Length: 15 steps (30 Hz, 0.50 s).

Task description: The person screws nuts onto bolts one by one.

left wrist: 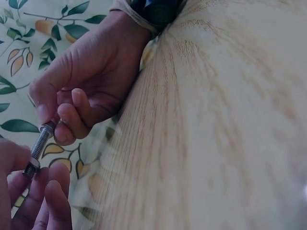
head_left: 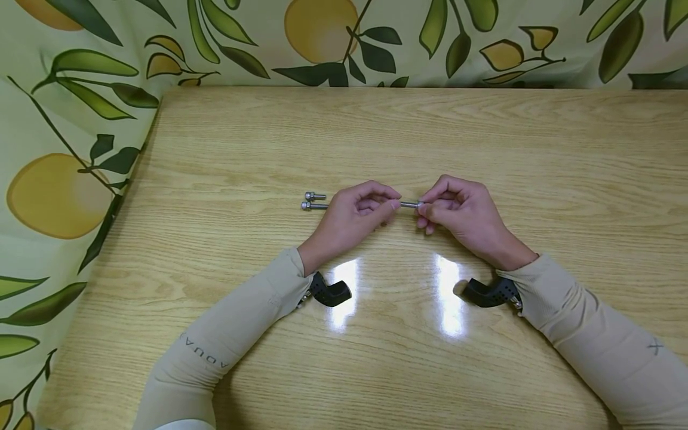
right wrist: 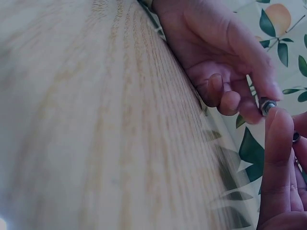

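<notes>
Well in from counter's (head_left: 231,146) left edge, short bolt (head_left: 316,196) & longer bolt (head_left: 314,206), part hidden, lie side by side; L hand (head_left: 352,213) & R hand (head_left: 469,208), fingers pinched tight on opp. ends, hold third bolt (head_left: 409,204) approx. parallel to back edge.

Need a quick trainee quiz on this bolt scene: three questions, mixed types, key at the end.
1. True or false: only the right hand grips the held bolt.
2. How many other bolts show on the table beside the left hand?
3. In the head view, which of those shows whole? A: the lower one. B: the upper one.

Key: 1. False, both hands pinch it. 2. Two. 3. B.
</notes>
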### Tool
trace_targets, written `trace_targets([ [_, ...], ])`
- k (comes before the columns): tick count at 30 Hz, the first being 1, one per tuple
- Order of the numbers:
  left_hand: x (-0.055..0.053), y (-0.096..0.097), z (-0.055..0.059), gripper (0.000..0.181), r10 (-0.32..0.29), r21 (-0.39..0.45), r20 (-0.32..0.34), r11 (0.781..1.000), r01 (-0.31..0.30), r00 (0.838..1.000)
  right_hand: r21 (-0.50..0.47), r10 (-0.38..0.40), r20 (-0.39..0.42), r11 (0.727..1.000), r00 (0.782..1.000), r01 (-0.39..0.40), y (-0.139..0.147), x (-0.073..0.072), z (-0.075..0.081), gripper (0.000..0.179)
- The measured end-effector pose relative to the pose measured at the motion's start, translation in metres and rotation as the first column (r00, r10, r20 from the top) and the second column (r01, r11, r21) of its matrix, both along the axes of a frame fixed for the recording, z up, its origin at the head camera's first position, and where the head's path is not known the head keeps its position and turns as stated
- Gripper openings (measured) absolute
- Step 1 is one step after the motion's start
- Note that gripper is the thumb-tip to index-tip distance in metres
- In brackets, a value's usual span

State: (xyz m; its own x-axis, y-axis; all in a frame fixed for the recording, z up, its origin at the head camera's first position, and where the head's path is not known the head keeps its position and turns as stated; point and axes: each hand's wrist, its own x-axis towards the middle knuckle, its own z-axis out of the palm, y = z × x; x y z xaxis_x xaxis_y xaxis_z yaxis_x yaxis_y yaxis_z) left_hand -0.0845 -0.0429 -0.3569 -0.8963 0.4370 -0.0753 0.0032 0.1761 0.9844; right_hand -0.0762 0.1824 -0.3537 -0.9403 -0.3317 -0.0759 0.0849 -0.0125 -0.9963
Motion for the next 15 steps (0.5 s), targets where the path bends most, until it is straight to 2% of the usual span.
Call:
trace_targets([
  [4, 0.0002, 0.0002, 0.0005, 0.028, -0.005, 0.017, -0.004, 1.0, 0.005, 1.0, 0.003, 0.002, -0.004, 1.0, 1.0, -0.002, 0.0, 0.0, 0.0002, 0.006],
  [8, 0.0001, -0.0003, 0.0009, 0.025, -0.003, -0.015, -0.01, 1.0, 0.003, 1.0, -0.003, 0.002, -0.011, 1.0, 1.0, -0.002, 0.0002, -0.0002, -0.0004, 0.008],
  [15, -0.0007, 0.0011, 0.0014, 0.025, 0.0, -0.016, 0.017, 1.0, 0.0, 1.0, -0.005, 0.004, -0.02, 1.0, 1.0, -0.004, 0.0006, -0.0004, -0.0014, 0.005],
])
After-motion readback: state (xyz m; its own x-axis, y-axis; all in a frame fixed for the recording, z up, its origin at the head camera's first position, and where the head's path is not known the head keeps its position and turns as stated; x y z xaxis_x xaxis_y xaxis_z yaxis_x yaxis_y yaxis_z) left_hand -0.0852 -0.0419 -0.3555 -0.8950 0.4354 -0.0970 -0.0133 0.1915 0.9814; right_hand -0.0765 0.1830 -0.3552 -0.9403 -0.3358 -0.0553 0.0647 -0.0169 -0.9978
